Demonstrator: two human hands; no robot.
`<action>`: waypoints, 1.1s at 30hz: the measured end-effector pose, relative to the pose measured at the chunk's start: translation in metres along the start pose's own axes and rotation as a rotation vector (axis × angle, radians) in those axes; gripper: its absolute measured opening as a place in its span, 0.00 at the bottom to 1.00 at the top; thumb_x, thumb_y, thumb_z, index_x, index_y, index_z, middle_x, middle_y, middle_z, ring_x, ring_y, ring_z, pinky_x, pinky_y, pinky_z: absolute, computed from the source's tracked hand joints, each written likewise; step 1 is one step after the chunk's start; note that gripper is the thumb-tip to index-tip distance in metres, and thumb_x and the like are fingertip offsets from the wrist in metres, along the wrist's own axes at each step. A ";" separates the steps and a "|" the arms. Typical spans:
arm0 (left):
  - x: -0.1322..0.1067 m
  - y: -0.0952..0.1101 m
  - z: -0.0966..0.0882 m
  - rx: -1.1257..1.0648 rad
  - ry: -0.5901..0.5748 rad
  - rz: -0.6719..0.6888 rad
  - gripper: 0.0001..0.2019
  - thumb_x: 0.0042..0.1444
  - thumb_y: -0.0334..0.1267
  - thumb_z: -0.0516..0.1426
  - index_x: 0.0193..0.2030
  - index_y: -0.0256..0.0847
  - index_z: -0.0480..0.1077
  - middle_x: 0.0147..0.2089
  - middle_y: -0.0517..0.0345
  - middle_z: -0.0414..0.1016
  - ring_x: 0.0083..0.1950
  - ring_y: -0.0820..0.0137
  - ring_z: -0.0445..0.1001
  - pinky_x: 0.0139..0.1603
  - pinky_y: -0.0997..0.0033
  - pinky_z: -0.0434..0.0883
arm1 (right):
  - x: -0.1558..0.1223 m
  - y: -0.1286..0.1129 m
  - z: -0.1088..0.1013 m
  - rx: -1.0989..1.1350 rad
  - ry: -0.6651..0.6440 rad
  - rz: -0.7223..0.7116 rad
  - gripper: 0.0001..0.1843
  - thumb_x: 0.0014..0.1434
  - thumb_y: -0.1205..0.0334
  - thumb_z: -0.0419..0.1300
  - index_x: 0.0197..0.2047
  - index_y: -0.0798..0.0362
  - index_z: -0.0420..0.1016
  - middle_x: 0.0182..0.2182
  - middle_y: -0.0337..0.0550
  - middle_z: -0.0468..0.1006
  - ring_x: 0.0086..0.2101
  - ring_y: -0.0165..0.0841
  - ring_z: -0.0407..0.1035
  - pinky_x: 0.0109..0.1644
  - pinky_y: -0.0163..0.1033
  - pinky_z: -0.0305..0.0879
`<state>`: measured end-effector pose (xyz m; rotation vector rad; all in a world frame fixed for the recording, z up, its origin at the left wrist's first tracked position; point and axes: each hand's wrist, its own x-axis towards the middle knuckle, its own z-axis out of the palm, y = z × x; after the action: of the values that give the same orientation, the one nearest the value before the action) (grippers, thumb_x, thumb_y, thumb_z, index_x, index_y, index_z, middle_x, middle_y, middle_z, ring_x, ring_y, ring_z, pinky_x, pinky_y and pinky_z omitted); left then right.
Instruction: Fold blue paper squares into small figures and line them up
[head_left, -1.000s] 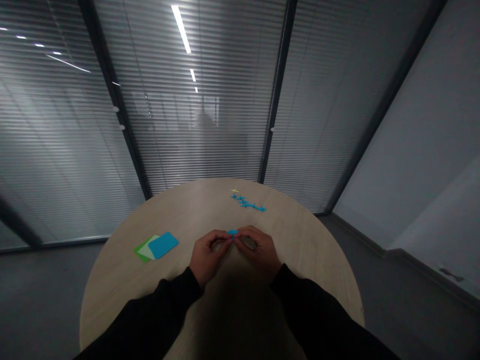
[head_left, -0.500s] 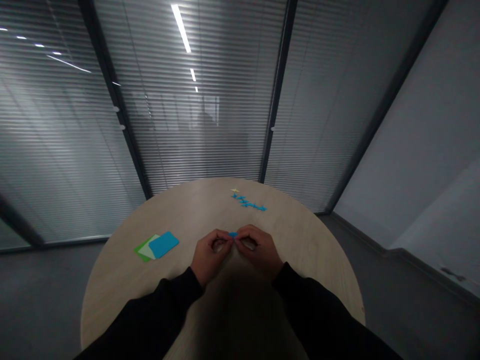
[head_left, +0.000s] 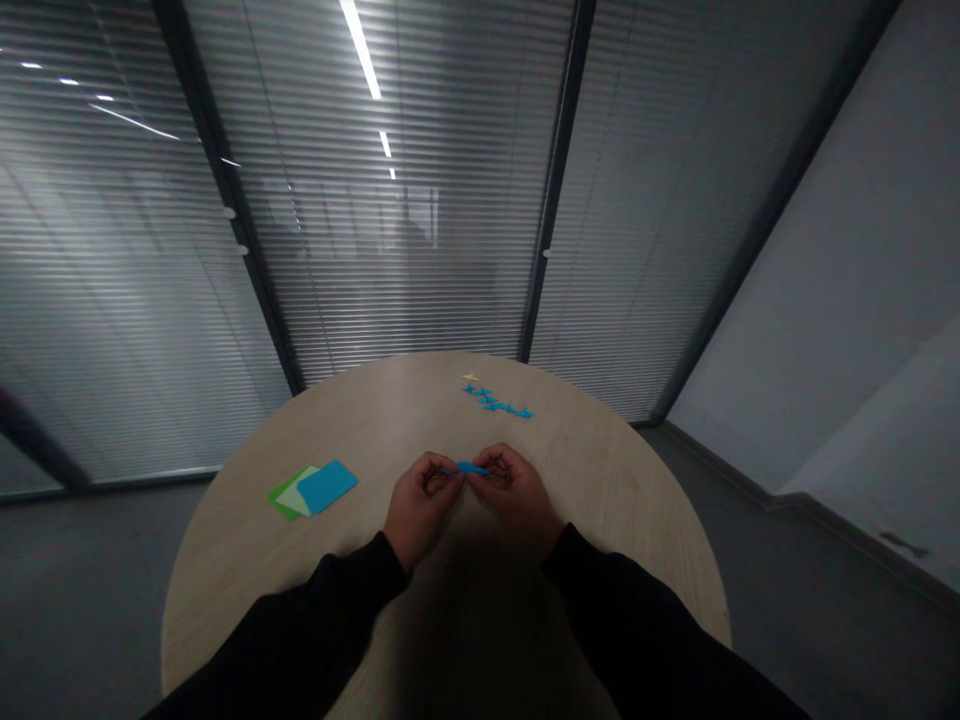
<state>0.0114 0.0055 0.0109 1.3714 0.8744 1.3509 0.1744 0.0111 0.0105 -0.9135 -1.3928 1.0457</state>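
Note:
My left hand (head_left: 420, 508) and my right hand (head_left: 517, 500) are raised together over the middle of the round table, both pinching a thin blue paper piece (head_left: 471, 468) between fingertips. The piece stretches sideways between them, and its middle shows. Beyond the hands lies a loose row of small blue paper stars (head_left: 495, 403), with one pale yellow star (head_left: 470, 377) at its far end. Neither hand touches these. To the left of my hands lie overlapping cards or paper sheets: blue (head_left: 326, 487) on top of white and green (head_left: 281, 507).
The round, pale wood-grain table (head_left: 600, 480) has a curved edge all round. Behind it stand glass partitions with lowered blinds (head_left: 405, 250) and dark frames. A pale wall (head_left: 825, 300) runs along the right, above a grey floor (head_left: 90, 570).
The blue piece now shows longer and flatter between my fingertips. Both hands have drawn slightly apart and up the picture. The stars and the cards have stayed in place.

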 end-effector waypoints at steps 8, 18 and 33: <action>0.000 0.002 0.003 -0.006 0.023 -0.011 0.14 0.51 0.42 0.66 0.37 0.40 0.68 0.28 0.65 0.72 0.26 0.76 0.67 0.27 0.77 0.61 | 0.001 0.005 0.000 -0.021 0.044 0.012 0.16 0.50 0.57 0.68 0.40 0.50 0.70 0.37 0.42 0.76 0.38 0.35 0.73 0.43 0.40 0.69; 0.002 -0.003 0.003 -0.206 0.035 -0.139 0.23 0.46 0.41 0.70 0.44 0.40 0.66 0.30 0.62 0.76 0.30 0.74 0.72 0.33 0.75 0.67 | 0.003 0.002 0.000 0.093 -0.022 0.110 0.17 0.48 0.58 0.70 0.39 0.50 0.69 0.33 0.39 0.77 0.35 0.34 0.73 0.41 0.39 0.69; 0.002 -0.001 0.000 0.074 0.015 -0.114 0.14 0.52 0.48 0.65 0.33 0.37 0.75 0.29 0.58 0.78 0.29 0.70 0.72 0.32 0.72 0.67 | -0.002 0.005 0.002 -0.144 0.063 -0.005 0.12 0.56 0.53 0.65 0.39 0.52 0.76 0.34 0.44 0.80 0.34 0.35 0.74 0.39 0.40 0.71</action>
<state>0.0120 0.0074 0.0108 1.3478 1.0066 1.2539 0.1722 0.0109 0.0049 -1.0385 -1.4307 0.9141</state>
